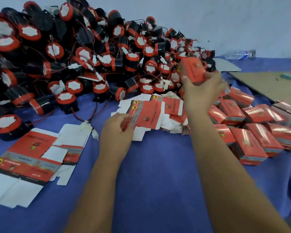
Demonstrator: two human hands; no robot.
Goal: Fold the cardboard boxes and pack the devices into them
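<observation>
- Folded box [192,71], red cardboard: held up in the right hand [202,91], fingers curled round its lower end, above the near edge of the device heap. Blurred.
- Flat box blank [145,113], red and white: top of a loose stack at table centre. Left hand [118,130] pinches its near-left corner; thumb and fingers closed on the card.
- The two hands are apart, right higher and further out than left.
- Devices [84,52]: large heap of round black units with red rims, white faces, red wires and white plugs, covering the far left of the table [158,165], which has a blue cover.
- Writing: unfolded blanks [32,155] at near left show a yellow round logo and "ST"; smaller print unreadable.
- Closed boxes [252,132]: pile at right, just beside the right forearm; contents not visible.
- Brown cardboard sheet [269,84] far right; a plastic bottle [238,54] lies beyond it.
</observation>
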